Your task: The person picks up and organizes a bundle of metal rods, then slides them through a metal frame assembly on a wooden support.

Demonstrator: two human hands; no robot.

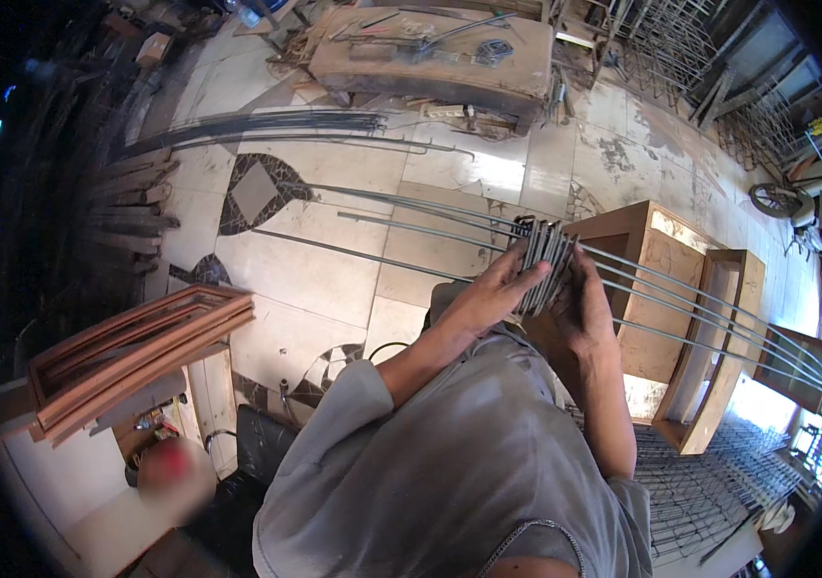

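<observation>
A tight bundle of bent steel stirrups is pressed between my two hands in front of my waist. My left hand lies against the bundle's left side, thumb reaching over it. On the opposite side, my right hand cups the stirrups, its fingers partly hidden. Several long steel rebar rods run crosswise at the bundle, coming out on both sides of it. Whether every rod passes inside the stirrups is hidden by my hands. The right ends of the rods converge near a small wooden frame.
A wooden cabinet carcass stands close at my right. Beyond the rods is a workbench with tools, and more rebar lies on the tiled floor. Stacked wooden frames and a black chair are at my left. Steel mesh lies behind the cabinet.
</observation>
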